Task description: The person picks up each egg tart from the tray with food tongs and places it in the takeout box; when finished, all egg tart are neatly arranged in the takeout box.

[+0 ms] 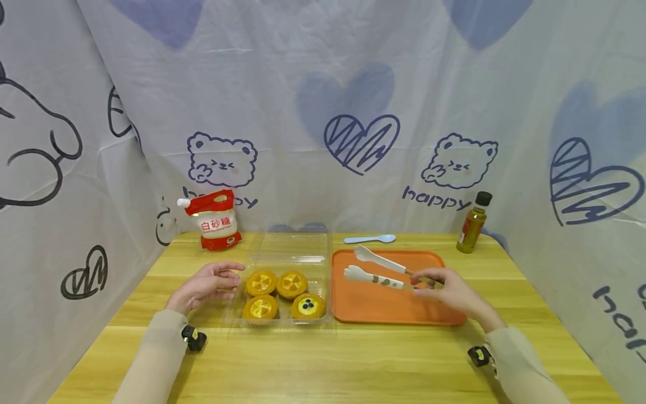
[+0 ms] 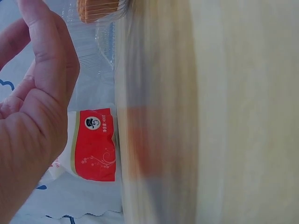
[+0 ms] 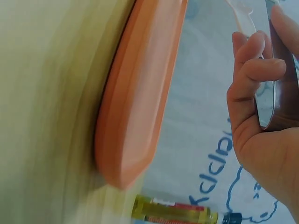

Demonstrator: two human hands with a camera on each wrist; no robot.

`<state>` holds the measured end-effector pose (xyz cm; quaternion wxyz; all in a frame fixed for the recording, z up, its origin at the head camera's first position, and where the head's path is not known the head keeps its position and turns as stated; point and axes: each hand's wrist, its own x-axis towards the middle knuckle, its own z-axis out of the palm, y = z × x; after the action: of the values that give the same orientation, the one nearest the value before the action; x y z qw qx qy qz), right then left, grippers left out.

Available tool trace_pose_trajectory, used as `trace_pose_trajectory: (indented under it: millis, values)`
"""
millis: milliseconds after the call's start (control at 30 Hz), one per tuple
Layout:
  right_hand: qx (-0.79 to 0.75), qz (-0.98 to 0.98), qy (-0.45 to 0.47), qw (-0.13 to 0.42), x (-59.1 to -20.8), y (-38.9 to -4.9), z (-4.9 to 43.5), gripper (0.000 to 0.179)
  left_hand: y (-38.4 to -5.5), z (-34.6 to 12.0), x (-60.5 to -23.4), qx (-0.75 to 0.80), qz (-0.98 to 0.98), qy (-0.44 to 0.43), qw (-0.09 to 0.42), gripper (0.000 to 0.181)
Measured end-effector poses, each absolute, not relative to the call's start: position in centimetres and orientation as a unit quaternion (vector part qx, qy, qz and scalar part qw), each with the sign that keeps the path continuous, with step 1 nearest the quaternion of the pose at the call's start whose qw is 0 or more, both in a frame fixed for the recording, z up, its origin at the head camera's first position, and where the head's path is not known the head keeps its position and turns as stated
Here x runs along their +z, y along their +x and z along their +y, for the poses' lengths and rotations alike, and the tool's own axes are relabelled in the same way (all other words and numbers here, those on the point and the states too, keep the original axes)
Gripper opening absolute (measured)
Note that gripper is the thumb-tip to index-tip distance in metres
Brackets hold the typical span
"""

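Note:
My right hand (image 1: 452, 290) grips a pair of tongs (image 1: 377, 260) with white paw-shaped ends and metal arms. The tongs' two arms are spread apart above an orange tray (image 1: 373, 308). In the right wrist view, the fingers curl round the bent metal end of the tongs (image 3: 284, 102). My left hand (image 1: 209, 285) is at the left side of a clear plastic box (image 1: 290, 247), its fingers loosely bent and holding nothing. Inside the box sit several egg tarts (image 1: 260, 308), one of them topped with blueberries (image 1: 309, 306). The box's lid is folded back.
A red and white sugar bag (image 1: 217, 221) with a spout stands at the back left. Behind the tray lies a pale spoon (image 1: 370, 239). At the back right is an oil bottle (image 1: 471, 224) with a black cap. Printed cloth (image 1: 282, 185) surrounds the wooden table (image 1: 313, 365).

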<state>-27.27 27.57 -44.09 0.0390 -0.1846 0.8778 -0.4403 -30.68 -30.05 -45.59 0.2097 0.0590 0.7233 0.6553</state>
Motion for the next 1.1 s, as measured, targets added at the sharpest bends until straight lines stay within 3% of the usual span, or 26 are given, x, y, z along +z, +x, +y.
trace_pose_trajectory:
  millis: [567,767,1100]
  values:
    - [-0.441,0.891,-0.101,0.032,-44.5,-26.6,32.3,0.042,-30.6,-29.9,-45.5,0.658,0.724,0.046,0.205,0.057]
    - [-0.482,0.87,-0.08,0.063,-44.6,-26.4,34.2,0.05,-30.6,-29.9,-45.6,0.658,0.723,0.044,0.205,0.057]
    - [-0.523,0.851,-0.003,0.048,-45.5,-26.7,35.9,0.064,-30.6,-30.0,-45.5,0.659,0.721,0.052,0.205,0.057]
